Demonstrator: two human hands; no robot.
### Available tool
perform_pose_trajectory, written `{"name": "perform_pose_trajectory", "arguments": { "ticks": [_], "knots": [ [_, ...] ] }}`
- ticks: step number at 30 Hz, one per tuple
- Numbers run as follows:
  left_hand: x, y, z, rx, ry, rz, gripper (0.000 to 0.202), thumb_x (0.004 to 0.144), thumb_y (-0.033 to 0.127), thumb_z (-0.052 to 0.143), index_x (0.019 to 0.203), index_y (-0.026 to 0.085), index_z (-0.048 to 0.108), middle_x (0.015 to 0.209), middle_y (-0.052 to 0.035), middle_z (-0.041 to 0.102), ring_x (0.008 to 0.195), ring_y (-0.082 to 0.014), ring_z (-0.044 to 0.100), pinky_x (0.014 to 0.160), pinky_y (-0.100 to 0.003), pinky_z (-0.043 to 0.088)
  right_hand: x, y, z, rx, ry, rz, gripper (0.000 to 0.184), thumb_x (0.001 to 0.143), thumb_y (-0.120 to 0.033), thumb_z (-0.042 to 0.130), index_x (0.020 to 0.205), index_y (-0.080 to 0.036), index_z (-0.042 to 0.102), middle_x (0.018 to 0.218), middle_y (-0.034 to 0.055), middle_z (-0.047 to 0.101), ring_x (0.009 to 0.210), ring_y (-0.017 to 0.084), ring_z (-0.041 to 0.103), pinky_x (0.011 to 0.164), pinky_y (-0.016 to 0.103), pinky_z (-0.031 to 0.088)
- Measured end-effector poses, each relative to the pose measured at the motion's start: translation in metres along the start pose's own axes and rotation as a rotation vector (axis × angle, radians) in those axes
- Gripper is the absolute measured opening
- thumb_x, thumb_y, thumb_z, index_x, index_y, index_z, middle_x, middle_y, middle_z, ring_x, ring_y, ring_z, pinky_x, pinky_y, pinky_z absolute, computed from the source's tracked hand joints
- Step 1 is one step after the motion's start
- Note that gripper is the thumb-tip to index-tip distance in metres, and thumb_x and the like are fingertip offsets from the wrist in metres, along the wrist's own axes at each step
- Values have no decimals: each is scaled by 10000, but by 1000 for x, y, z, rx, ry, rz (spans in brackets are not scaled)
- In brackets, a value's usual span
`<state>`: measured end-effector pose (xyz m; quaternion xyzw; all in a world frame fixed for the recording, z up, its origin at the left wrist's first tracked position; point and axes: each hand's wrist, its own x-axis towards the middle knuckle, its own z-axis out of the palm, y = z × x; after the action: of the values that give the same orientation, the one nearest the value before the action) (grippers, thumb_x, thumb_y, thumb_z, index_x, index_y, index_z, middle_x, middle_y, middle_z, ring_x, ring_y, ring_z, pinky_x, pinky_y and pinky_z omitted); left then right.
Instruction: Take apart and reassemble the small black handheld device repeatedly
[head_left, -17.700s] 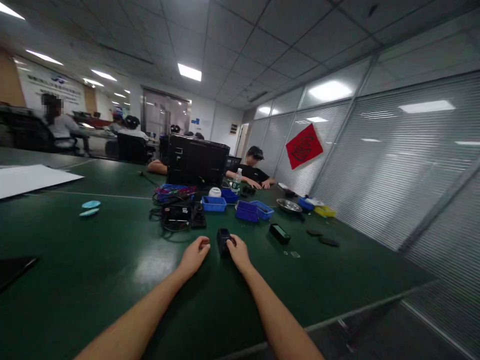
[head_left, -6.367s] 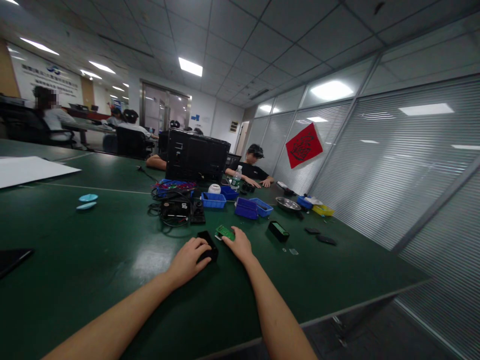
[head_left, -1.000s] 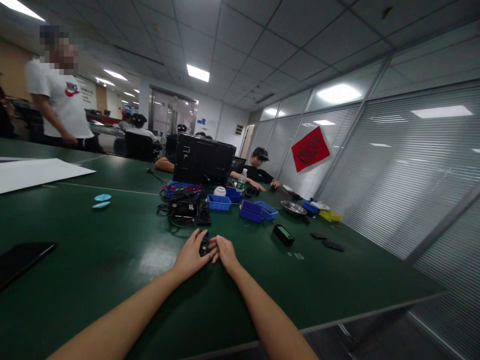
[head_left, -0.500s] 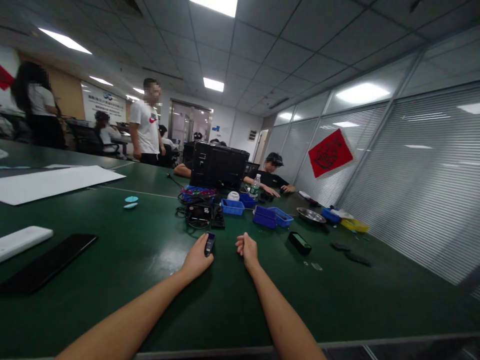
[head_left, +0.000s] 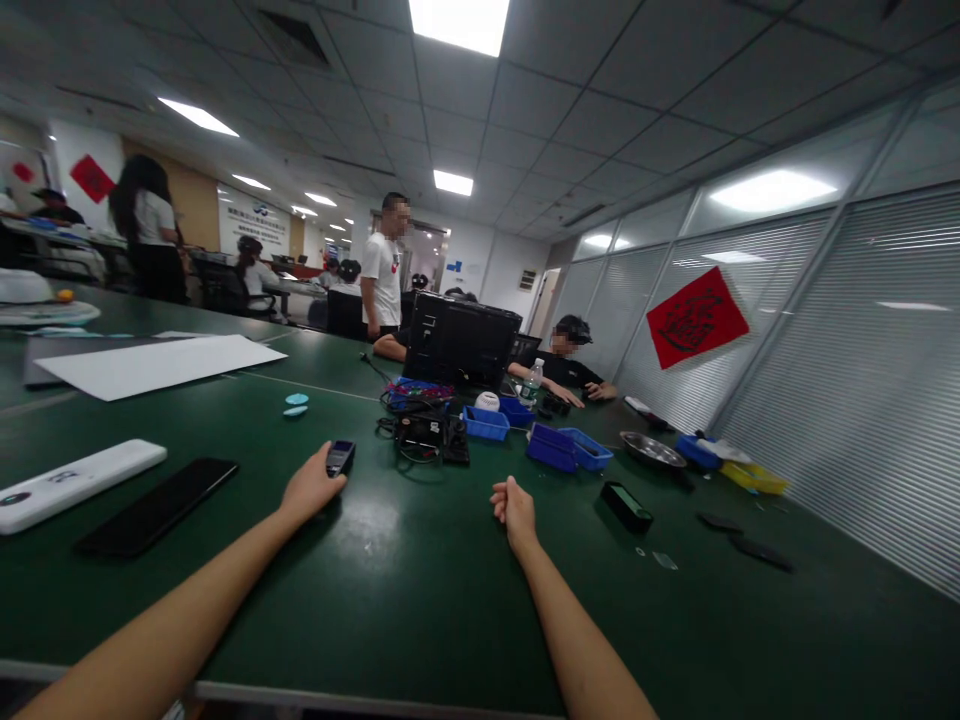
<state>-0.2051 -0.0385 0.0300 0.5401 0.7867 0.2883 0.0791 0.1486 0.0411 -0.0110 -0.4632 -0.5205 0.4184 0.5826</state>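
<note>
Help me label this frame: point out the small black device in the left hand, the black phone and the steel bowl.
small black device (head_left: 340, 457), head view, its dark top face.
black phone (head_left: 157, 505), head view, middle of its screen.
steel bowl (head_left: 651, 450), head view, its shiny inner wall.

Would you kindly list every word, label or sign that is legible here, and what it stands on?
No text reads clearly.
Red diamond sign on the blinds: dark character, blurred.
Wall banner: logo and lines, too small.
Standing person's white shirt: red mark, unreadable.
Small black device in the left hand: nothing legible.
</note>
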Motion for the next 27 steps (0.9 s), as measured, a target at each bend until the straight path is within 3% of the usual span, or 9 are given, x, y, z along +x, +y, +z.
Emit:
{"name": "perform_pose_trajectory", "arguments": {
  "ticks": [5,10,17,23,27],
  "knots": [
    [16,-35,-22,61,154,-122,714,728,447,445,1328,107,259,1202,-177,506,1046,-304,517,803,-363,414,-1,-1,0,-20,-2,-4,537,712,-644,439,693,-125,572,533,31,568,352,75,439,314,194,271],
    [19,-41,-31,92,305,-225,800,718,566,424,1332,88,236,1197,-218,481,1049,-348,494,793,-393,403,2,5,-1,-59,-11,-22,557,727,-650,410,700,-118,572,528,25,561,347,70,431,317,186,265],
    [23,-40,-30,92,312,-295,799,717,550,432,1312,46,260,1171,-228,485,1055,-344,475,827,-393,379,3,8,1,-105,-39,-51,542,729,-637,429,695,-119,583,523,20,561,348,69,428,330,192,276],
    [26,-46,-29,106,251,-284,641,707,563,403,1133,92,491,1084,-194,549,988,-339,507,757,-382,402,-2,3,2,-123,-38,-68,531,726,-637,435,698,-130,591,528,18,566,361,75,440,348,202,298],
    [25,-44,-29,135,228,-264,587,710,563,376,1045,113,548,1006,-173,586,937,-335,529,716,-364,403,-3,0,1,-145,-51,-79,532,722,-642,432,680,-136,593,519,20,572,354,77,437,347,204,290]
  ]
}}
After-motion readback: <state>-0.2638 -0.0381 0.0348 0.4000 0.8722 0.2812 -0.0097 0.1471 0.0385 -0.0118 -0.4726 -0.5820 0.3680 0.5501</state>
